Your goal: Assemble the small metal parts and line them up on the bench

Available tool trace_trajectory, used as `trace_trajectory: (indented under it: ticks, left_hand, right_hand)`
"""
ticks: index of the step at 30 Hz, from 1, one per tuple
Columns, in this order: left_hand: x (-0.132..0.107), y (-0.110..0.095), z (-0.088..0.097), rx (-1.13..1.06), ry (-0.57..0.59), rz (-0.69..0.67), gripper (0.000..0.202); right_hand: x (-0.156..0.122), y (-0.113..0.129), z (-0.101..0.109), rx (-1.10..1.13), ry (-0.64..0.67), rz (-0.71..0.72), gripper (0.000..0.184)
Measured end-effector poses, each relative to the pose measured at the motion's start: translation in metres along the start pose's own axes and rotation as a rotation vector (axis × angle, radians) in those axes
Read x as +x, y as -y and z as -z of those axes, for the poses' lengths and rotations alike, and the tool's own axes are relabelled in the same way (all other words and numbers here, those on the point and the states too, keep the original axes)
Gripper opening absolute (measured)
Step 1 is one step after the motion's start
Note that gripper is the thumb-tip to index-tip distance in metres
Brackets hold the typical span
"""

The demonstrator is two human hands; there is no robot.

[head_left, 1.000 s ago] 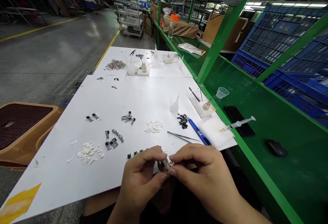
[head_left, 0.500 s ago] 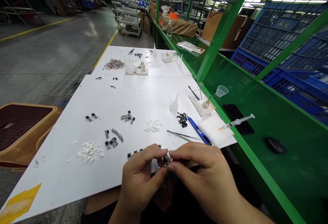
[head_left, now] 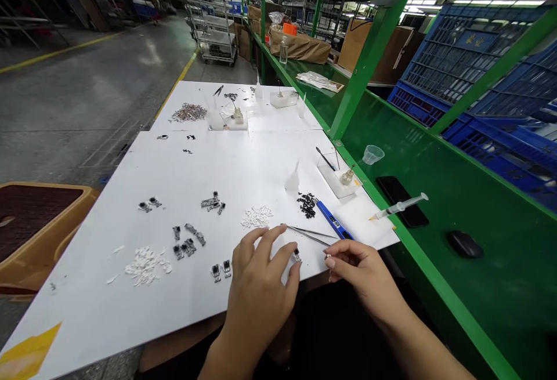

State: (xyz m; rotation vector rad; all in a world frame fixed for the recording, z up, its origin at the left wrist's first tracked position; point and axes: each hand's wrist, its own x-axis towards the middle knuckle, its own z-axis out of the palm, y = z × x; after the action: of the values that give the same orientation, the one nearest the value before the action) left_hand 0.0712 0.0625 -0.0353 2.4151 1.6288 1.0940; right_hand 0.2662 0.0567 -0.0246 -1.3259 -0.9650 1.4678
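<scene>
My left hand (head_left: 261, 290) rests over the front edge of the white board (head_left: 209, 165), fingers spread and open. A tiny metal part (head_left: 296, 254) lies just beyond its thumb tip. My right hand (head_left: 359, 272) hovers to the right with its fingertips pinched together, and whatever they hold is too small to make out. Two similar metal parts (head_left: 220, 270) sit just left of the left hand. Tweezers (head_left: 311, 233) and a blue pen-like tool (head_left: 331, 226) lie right behind both hands.
The board carries a white pile (head_left: 256, 216), a black pile (head_left: 308, 204), another white pile (head_left: 145, 264) and several metal parts (head_left: 187, 241). A syringe (head_left: 398, 207), phone (head_left: 391, 191), mouse (head_left: 465, 245) and cup (head_left: 373, 154) are on the green bench. A brown stool (head_left: 39, 223) stands left.
Both hands were pinched together on one small metal part. They have separated: the left hand opened over the board by the part, and the right drew off to the right.
</scene>
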Motion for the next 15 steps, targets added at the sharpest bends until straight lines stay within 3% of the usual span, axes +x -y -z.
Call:
trace_trajectory:
  ticks: [3, 8, 11, 15]
  left_hand:
    - [0.003, -0.006, -0.009, 0.073, 0.052, 0.041, 0.019]
    - [0.002, -0.001, -0.012, 0.143, 0.082, 0.057, 0.016]
    - [0.002, 0.0, -0.007, 0.058, -0.045, 0.01, 0.02]
    - [0.002, -0.004, 0.002, -0.242, -0.237, -0.136, 0.025]
  right_hand:
    - [0.001, -0.007, 0.006, 0.029, -0.008, -0.017, 0.024]
    - [0.005, -0.005, -0.001, 0.045, 0.015, -0.034, 0.027]
    - [0.005, -0.002, -0.009, 0.05, 0.023, -0.03, 0.028]
    - [-0.002, 0.006, -0.022, 0.026, 0.025, -0.005, 0.021]
